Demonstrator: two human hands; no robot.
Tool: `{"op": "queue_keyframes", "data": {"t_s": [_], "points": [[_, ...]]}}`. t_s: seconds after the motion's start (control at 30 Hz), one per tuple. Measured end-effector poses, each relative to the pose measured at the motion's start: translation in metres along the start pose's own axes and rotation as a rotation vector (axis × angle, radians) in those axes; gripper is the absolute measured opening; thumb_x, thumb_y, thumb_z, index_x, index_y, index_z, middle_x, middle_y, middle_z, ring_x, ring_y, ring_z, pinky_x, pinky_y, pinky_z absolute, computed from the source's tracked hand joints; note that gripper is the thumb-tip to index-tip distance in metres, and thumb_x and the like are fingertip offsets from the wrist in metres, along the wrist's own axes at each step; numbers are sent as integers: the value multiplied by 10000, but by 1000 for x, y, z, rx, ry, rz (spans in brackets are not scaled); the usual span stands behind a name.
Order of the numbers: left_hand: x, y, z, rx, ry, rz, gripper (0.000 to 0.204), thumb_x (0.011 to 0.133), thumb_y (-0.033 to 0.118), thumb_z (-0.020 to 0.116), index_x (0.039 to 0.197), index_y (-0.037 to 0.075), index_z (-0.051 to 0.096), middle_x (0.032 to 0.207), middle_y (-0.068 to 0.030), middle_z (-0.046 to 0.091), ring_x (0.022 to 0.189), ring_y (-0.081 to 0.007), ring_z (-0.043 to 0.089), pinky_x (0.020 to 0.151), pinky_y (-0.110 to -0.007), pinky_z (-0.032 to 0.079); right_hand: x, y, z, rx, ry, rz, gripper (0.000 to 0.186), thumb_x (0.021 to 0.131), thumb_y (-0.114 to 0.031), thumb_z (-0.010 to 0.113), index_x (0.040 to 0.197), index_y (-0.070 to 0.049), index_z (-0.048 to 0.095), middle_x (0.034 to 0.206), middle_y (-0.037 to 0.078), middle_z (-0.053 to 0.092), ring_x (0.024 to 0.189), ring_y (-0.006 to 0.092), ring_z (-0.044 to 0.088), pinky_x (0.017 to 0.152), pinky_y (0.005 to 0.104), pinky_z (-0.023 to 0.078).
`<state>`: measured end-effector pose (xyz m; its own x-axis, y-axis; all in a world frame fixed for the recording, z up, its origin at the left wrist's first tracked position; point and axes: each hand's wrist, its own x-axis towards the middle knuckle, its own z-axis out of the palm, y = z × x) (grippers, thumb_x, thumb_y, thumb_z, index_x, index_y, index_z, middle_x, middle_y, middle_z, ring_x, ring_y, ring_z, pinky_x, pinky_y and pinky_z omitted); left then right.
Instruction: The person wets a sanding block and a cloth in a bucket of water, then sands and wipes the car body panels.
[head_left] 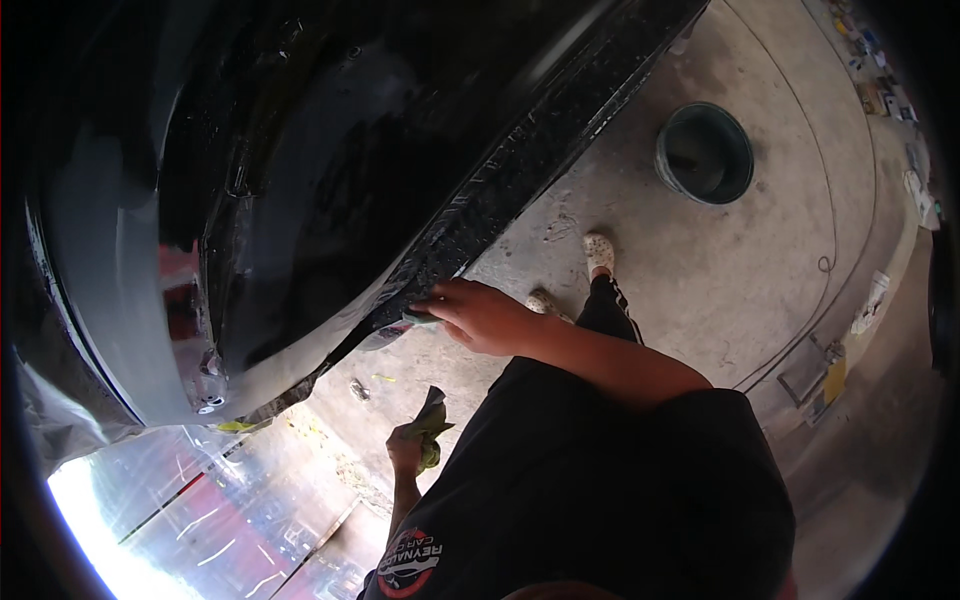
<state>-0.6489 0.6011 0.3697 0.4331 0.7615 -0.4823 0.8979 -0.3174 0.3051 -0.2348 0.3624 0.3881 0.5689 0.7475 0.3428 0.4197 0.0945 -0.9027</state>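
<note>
A glossy black car body [330,190] fills the upper left, its lower sill [500,190] running diagonally. At the sill's near end my right hand [480,315] presses against the edge, fingers closed on a small pale green pad [420,318] that is mostly hidden beneath them. Lower down, away from the car, my left hand [405,450] grips a crumpled yellow-green cloth [432,430] with a dark flap sticking up. Most of my left forearm is hidden by my black shirt.
A dark round bucket [705,153] stands on the concrete floor at the upper right, something dark inside it. A thin cable [825,180] curves along the floor farther right. My light clogs [598,252] are beside the sill. Clear sheeting [60,405] hangs at the left.
</note>
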Motion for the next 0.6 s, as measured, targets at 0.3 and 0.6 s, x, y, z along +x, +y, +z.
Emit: {"op": "queue_keyframes", "data": {"t_s": [0.3, 0.6], "points": [[-37, -5, 21, 8, -65, -127, 313, 766, 92, 825, 1065, 23, 756, 974, -151, 776, 898, -295, 749, 822, -409, 588, -124, 132, -116, -164, 482, 786, 305, 998, -88, 589, 1296, -22, 575, 1123, 180, 642, 1062, 242, 648, 960, 364, 497], [-39, -12, 7, 79, -61, -189, 335, 758, 80, 831, 1083, 41, 760, 999, -166, 776, 934, -314, 751, 850, -426, 588, 20, 148, -420, 303, 1163, 70, 499, 961, -27, 565, 1444, -144, 606, 1498, 185, 531, 1325, 295, 547, 1150, 441, 402]]}}
